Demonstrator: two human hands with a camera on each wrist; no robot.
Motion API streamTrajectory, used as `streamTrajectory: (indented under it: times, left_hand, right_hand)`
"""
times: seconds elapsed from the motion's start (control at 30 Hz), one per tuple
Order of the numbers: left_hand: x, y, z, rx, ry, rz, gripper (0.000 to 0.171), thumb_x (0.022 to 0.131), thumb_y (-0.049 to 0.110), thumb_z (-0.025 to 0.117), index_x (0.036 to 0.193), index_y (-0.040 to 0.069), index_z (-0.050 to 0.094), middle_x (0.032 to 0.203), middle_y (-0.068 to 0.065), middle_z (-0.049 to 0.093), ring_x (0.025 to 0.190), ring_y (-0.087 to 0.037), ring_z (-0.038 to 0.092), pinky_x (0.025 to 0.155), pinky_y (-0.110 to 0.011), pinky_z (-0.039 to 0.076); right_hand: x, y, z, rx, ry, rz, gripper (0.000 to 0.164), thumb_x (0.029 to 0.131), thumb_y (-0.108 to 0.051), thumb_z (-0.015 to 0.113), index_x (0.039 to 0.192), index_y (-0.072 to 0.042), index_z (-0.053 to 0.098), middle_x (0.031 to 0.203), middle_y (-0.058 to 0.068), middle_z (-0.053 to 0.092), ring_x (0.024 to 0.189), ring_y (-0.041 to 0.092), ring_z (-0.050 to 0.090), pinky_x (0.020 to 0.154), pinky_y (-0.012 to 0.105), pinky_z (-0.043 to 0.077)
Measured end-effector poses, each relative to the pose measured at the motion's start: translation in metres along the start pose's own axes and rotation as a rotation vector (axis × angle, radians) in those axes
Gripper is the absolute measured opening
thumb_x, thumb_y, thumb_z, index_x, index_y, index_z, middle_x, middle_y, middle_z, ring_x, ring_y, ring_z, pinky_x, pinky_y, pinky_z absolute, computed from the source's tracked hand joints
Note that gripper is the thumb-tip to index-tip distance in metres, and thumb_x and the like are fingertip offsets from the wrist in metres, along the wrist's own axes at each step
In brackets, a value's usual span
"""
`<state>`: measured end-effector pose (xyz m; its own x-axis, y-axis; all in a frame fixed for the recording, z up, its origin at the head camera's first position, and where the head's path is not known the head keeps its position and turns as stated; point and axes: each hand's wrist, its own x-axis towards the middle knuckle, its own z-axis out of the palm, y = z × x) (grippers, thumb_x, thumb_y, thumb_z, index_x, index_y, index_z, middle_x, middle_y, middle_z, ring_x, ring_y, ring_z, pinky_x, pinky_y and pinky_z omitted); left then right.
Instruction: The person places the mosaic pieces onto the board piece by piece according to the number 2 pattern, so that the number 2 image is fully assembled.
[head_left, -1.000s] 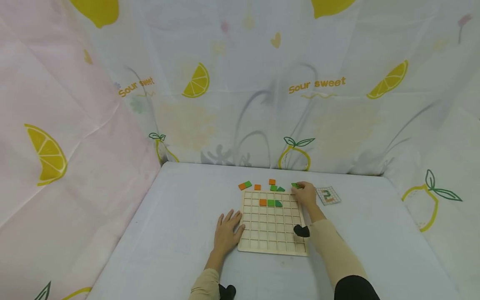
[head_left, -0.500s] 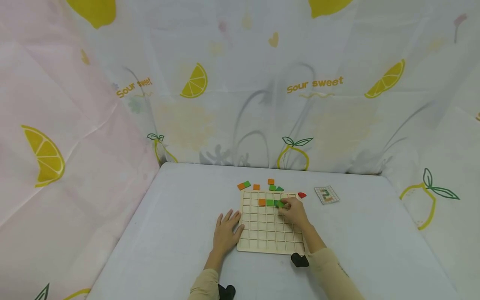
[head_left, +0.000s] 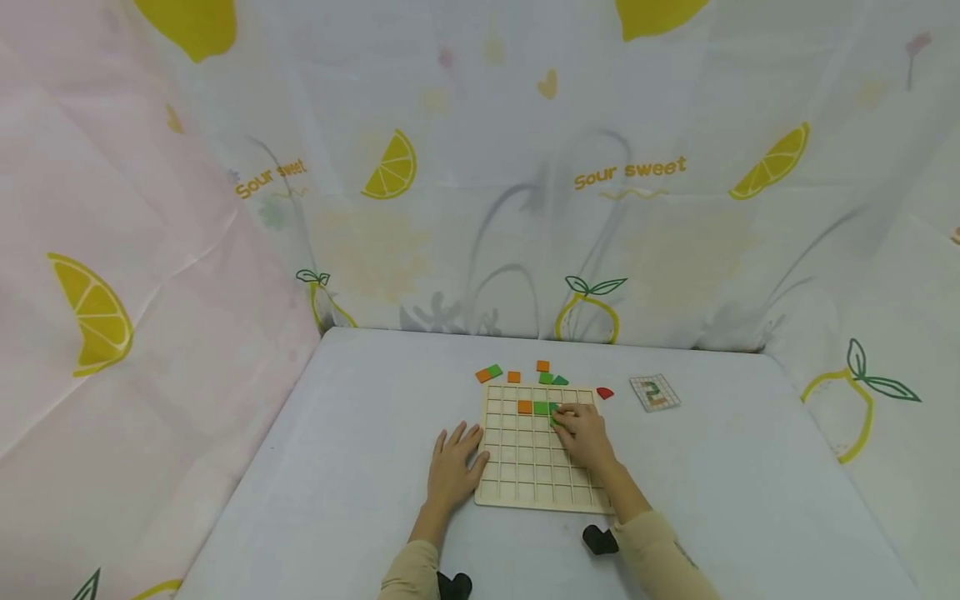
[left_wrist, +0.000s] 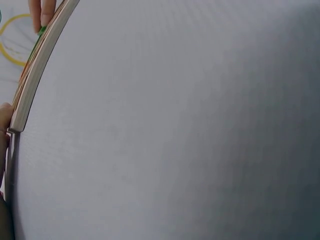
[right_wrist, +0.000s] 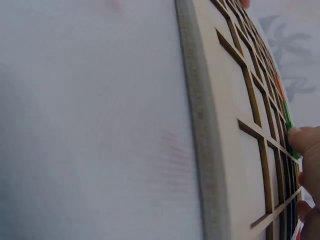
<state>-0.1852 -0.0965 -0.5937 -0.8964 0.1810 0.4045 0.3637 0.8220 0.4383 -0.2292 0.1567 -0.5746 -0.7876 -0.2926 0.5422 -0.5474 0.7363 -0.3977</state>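
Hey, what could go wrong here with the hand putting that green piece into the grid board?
The right hand covers the green piece, so it may seat crooked across a cell divider. The left hand only rests at the wooden grid board edge, so a push might slide the board.

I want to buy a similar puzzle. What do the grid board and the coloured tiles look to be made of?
The grid board looks like pale unfinished wood, probably plywood: matt tan surface, darker edges along the cut grid. The coloured tiles seem thin painted wood or plastic, flat orange and green; too small to tell.
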Motion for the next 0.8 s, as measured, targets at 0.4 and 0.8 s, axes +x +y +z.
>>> streamTrajectory:
  times: [0.4, 0.8]
  left_hand:
    - [0.000, 0.000, 0.000, 0.012, 0.003, 0.002, 0.041, 0.086, 0.025, 0.064, 0.121, 0.004, 0.063, 0.126, -0.007, 0.061, 0.125, -0.030, 0.049, 0.108, -0.054, 0.028]
    - [-0.001, -0.001, 0.001, 0.001, 0.012, 0.005, 0.042, 0.086, 0.025, 0.063, 0.121, 0.004, 0.063, 0.126, -0.007, 0.061, 0.125, -0.031, 0.049, 0.108, -0.055, 0.028]
  right_hand:
    - [-0.008, 0.001, 0.006, 0.056, 0.109, -0.043, 0.023, 0.071, 0.003, 0.075, 0.094, 0.003, 0.073, 0.098, 0.012, 0.071, 0.081, 0.031, 0.058, 0.062, 0.045, 0.046]
    - [-0.005, -0.002, 0.020, 0.022, 0.189, 0.026, 0.015, 0.072, -0.010, 0.078, 0.082, 0.001, 0.075, 0.089, 0.011, 0.073, 0.075, 0.026, 0.058, 0.064, 0.039, 0.049]
